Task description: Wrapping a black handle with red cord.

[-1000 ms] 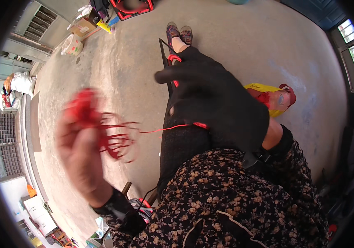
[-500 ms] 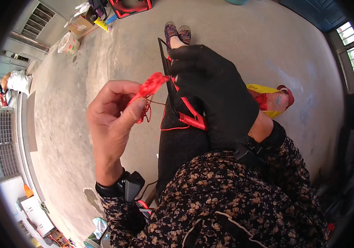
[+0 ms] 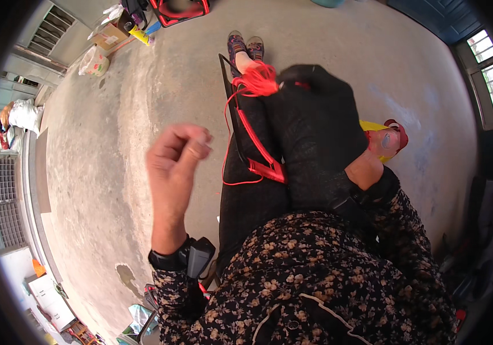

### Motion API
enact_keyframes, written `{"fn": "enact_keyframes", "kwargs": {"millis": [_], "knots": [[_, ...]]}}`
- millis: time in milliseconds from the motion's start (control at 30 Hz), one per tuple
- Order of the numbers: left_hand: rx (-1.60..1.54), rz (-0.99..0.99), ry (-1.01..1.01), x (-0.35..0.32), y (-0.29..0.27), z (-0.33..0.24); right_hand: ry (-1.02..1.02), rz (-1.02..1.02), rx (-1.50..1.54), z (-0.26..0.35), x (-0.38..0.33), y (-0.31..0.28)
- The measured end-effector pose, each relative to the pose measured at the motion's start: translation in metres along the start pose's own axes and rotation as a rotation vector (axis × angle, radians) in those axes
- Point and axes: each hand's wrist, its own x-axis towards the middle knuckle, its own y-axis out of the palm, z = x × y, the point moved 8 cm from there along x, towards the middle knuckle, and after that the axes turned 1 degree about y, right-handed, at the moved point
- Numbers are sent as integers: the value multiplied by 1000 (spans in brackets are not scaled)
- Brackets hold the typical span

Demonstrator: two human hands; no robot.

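The bare fingers (image 3: 200, 137) of the left hand (image 3: 170, 164) are curled in, thumb bent to the forefinger, with nothing seen between them, though they are slightly blurred. To their right and farther from the body, the black fabric-gloved right hand (image 3: 322, 123) grips a gathered bundle of thin, bright red cord (image 3: 258, 82) in its fingers. A slack red strand (image 3: 243, 184) loops down between the two hands to a slim, black, angular frame with red-covered sections (image 3: 273, 172), below the gloved fingertips and over the legs in dark trousers (image 3: 252, 210).

Good handling, I judge, calls for a firm gloved grip at the gathered end, loops kept together and the strand untwisted.

The bundle's long axis runs nearly sideways; its loose loops fan leftward from the gloved fingers, above the bare ones.
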Motion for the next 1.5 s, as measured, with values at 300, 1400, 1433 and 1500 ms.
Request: {"fn": "enact_keyframes", "kwargs": {"millis": [300, 1400, 1433, 1500], "knots": [[552, 155, 17, -26, 53, 55, 162, 618, 61, -75, -46, 66], [-389, -180, -289, -65, -68, 68, 55, 1106, 195, 29, -94, 11], [-381, -177, -321, -64, -56, 75, 298, 1127, 428, 17, -103, 11], [-321, -128, -351, -61, -28, 80, 292, 1114, 449, 21, -110, 0]]}}
